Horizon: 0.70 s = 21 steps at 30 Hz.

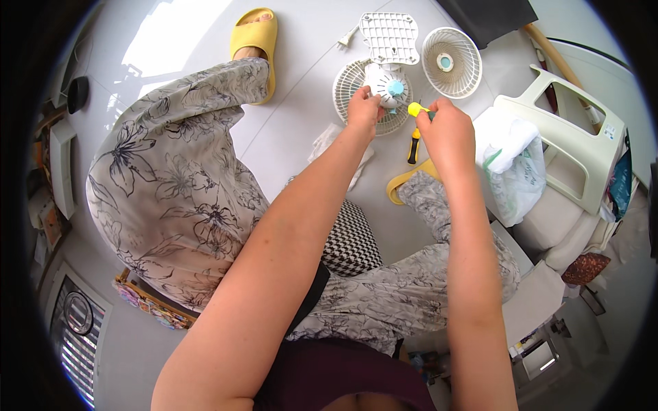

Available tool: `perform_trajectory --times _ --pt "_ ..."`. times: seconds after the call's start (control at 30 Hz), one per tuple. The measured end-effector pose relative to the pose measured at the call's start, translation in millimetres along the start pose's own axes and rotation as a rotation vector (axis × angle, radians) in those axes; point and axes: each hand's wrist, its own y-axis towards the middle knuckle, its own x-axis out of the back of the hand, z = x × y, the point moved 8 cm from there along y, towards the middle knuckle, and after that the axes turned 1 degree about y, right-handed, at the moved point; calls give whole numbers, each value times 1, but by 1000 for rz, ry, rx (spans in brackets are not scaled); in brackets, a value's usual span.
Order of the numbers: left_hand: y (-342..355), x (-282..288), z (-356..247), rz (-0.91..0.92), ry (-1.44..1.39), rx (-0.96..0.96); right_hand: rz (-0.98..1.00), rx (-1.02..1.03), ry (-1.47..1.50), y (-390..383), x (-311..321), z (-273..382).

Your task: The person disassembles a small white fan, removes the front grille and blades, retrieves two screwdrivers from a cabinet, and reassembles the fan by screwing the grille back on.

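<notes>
The white fan housing sits over its wire cage on the floor, right of a tile edge. My left hand is touching its side; can't tell whether those fingers clamp it. My right hand has fingers pinched on a yellow item, near a yellow-and-black tool. Looks like a steadying step; the next move calls for a still housing.

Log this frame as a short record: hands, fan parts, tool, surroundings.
Left hand: fingers at the white fan housing
Right hand: holding a small yellow object
Fan parts: separate round grille, right of housing; ribbed white plate beyond it
Tool: black-and-yellow tool near right hand
Surroundings: pale floor; plastic bag at right
</notes>
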Motion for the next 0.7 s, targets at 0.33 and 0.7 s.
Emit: perform_trajectory --times 0.33,0.7 --pt "14 -3 4 -159 118 -14 38 179 -313 1 -6 20" --pt "14 -1 -3 -231 279 -86 -165 741 -391 -14 8 45"
